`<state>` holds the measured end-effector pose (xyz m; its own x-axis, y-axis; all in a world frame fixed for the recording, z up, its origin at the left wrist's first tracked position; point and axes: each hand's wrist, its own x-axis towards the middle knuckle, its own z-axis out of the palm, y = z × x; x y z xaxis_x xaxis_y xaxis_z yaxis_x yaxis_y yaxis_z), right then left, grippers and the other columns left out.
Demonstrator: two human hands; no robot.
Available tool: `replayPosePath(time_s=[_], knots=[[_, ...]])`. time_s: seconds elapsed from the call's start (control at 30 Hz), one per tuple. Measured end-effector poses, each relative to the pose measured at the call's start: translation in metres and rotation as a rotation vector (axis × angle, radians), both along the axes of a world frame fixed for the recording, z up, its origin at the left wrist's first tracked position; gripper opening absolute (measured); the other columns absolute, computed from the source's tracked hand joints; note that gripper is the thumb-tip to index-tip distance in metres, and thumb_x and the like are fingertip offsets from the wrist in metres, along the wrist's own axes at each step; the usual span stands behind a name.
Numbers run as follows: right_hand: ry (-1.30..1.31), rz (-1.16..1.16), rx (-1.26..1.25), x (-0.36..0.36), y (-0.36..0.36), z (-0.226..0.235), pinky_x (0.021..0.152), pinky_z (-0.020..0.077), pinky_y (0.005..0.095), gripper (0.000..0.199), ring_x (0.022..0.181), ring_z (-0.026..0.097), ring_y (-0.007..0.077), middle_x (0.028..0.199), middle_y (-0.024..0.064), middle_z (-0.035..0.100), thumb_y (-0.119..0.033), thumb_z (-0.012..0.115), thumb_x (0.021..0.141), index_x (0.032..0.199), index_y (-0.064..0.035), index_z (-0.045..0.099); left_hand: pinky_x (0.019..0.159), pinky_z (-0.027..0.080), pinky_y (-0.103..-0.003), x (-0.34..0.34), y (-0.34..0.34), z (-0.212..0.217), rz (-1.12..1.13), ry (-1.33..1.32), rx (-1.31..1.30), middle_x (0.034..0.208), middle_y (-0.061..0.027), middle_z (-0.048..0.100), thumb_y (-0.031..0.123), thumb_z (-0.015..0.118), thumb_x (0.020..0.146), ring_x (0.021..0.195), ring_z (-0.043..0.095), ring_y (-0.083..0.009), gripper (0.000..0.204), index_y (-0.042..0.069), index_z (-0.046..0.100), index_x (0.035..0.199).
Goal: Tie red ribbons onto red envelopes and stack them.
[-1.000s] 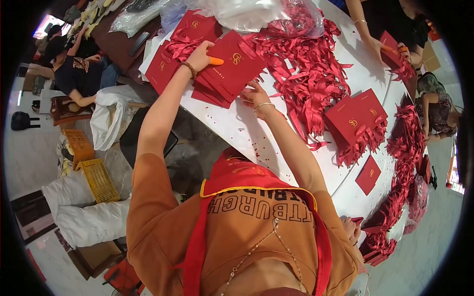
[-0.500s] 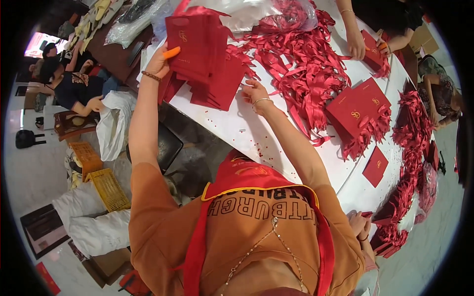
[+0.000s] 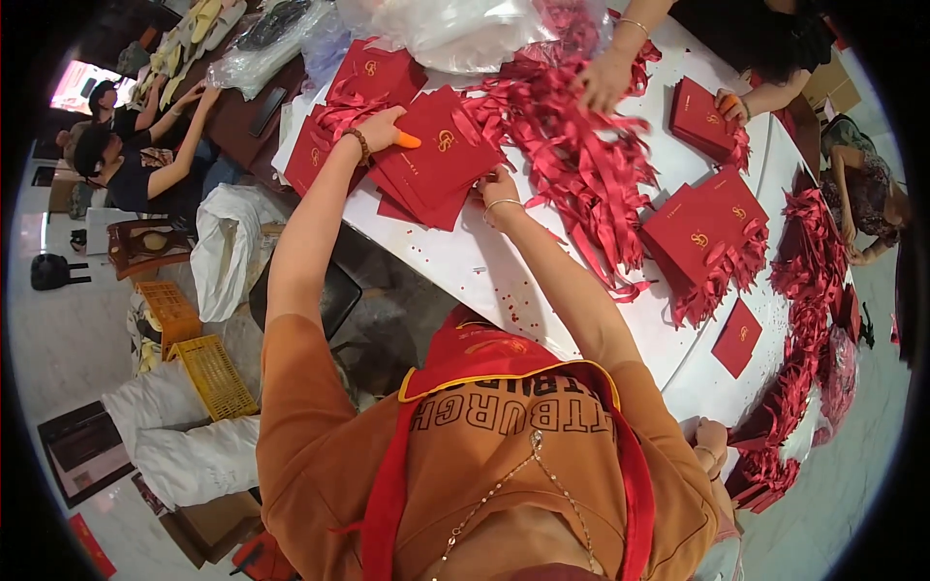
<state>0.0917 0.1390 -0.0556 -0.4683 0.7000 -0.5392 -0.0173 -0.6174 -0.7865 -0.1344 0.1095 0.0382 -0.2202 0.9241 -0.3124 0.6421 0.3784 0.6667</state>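
Observation:
A fanned stack of flat red paper bags (image 3: pixel 431 179) with gold print lies on the white table near its left edge. My left hand (image 3: pixel 380 134), with an orange cover on one finger, grips the stack's upper left side. At the stack's right edge, my right hand (image 3: pixel 498 186) has its fingers curled around the corner; the fingertips are partly hidden. More red bags (image 3: pixel 308 160) with ribbons lie left of my left wrist, and another pile (image 3: pixel 386 70) sits behind it. Loose red ribbons (image 3: pixel 581 184) are heaped to the right of my right hand.
Across the table, a co-worker's blurred hand (image 3: pixel 605 79) is over the ribbons; their other hand (image 3: pixel 733 107) holds red bags. A ribboned pile (image 3: pixel 705 232) and a single red bag (image 3: pixel 738 337) lie at right. Clear plastic (image 3: pixel 455 29) covers the back. A black stool (image 3: pixel 315 290) stands left.
My left hand has brought the raised bags down onto the pile, moving right. My right hand has closed on the stack's edge. The co-worker's hand has moved left over the ribbons.

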Motion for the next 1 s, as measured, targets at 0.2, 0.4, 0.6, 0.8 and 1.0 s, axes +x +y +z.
replayPosePath(time_s=[0.2, 0.4, 0.6, 0.8, 1.0], knots=[[-0.205, 0.083, 0.302, 0.004, 0.012, -0.03, 0.065, 0.0488, 0.0321, 0.032, 0.077, 0.06, 0.0236, 0.091, 0.0122, 0.06, -0.005, 0.059, 0.072, 0.103, -0.0034, 0.051, 0.085, 0.04, -0.028, -0.004, 0.003, -0.013, -0.04, -0.081, -0.05, 0.111, -0.0149, 0.053, 0.021, 0.072, 0.066, 0.101, 0.051, -0.0217, 0.064, -0.003, 0.043, 0.118], [-0.522, 0.373, 0.656, 0.008, 0.015, 0.007, 0.059, 0.0489, 0.0337, 0.022, 0.065, 0.062, 0.0262, 0.07, 0.0161, 0.062, -0.011, 0.064, 0.071, 0.087, 0.0028, 0.057, 0.085, 0.04, -0.026, -0.017, -0.012, -0.031, 0.025, -0.137, -0.033, 0.111, -0.0083, 0.053, 0.009, 0.067, 0.069, 0.099, 0.05, -0.0154, 0.056, -0.001, 0.044, 0.119], [-0.299, 0.203, 0.435, 0.021, 0.05, -0.007, 0.056, 0.0475, 0.033, 0.018, 0.061, 0.06, 0.0239, 0.063, 0.014, 0.059, -0.016, 0.057, 0.078, 0.081, 0.0011, 0.054, 0.085, 0.041, -0.026, -0.037, -0.006, -0.064, 0.024, -0.193, 0.023, 0.11, -0.0064, 0.054, 0.004, 0.067, 0.068, 0.098, 0.051, -0.0145, 0.056, 0.0, 0.044, 0.119], [-0.534, -0.122, 0.591, 0.003, 0.095, -0.007, 0.064, 0.0458, 0.0368, 0.023, 0.074, 0.058, 0.0252, 0.079, 0.015, 0.059, -0.025, 0.044, 0.085, 0.089, -0.0049, 0.053, 0.085, 0.041, -0.026, -0.004, 0.007, -0.044, -0.002, -0.379, -0.02, 0.109, -0.0068, 0.054, 0.002, 0.066, 0.069, 0.098, 0.051, -0.0154, 0.055, 0.0, 0.043, 0.119], [0.081, -0.48, -0.053, -0.003, 0.045, 0.009, 0.061, 0.0432, 0.0312, 0.033, 0.078, 0.052, 0.0159, 0.093, 0.0009, 0.052, -0.043, 0.044, 0.084, 0.109, -0.0221, 0.044, 0.084, 0.042, -0.028, -0.006, -0.012, -0.073, 0.084, -0.162, 0.124, 0.107, -0.0096, 0.054, 0.007, 0.067, 0.069, 0.096, 0.052, -0.017, 0.053, -0.002, 0.044, 0.116]])
